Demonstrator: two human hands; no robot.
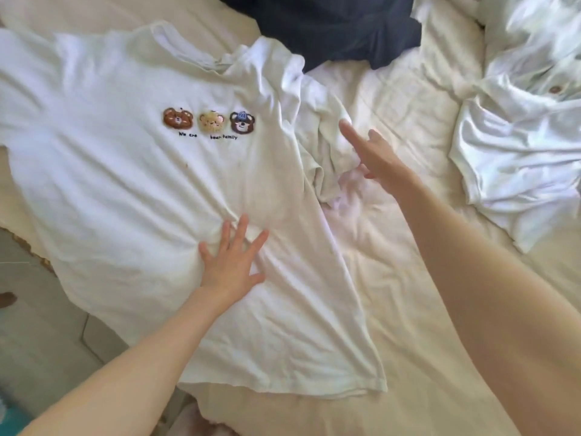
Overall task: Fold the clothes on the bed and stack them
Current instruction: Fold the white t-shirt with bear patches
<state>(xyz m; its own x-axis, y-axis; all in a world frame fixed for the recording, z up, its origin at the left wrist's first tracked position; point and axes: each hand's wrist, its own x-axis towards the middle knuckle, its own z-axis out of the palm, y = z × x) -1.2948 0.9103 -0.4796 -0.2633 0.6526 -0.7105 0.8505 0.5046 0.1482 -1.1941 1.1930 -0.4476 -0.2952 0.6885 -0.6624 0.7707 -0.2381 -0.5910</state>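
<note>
A white T-shirt (132,184) with three bear faces on its chest lies spread face up across the cream bed sheet (408,278). My left hand (231,259) presses flat on the shirt's lower middle, fingers spread. My right hand (372,152) hovers with straight fingers over the shirt's crumpled right sleeve (320,143); whether it touches the cloth I cannot tell. A dark navy garment (330,23) lies at the top, just beyond the shirt's collar.
A rumpled white garment with a brown button (518,136) is bunched at the right side of the bed. The bed's left edge and pale floor (41,325) show at lower left, where the shirt hangs slightly over.
</note>
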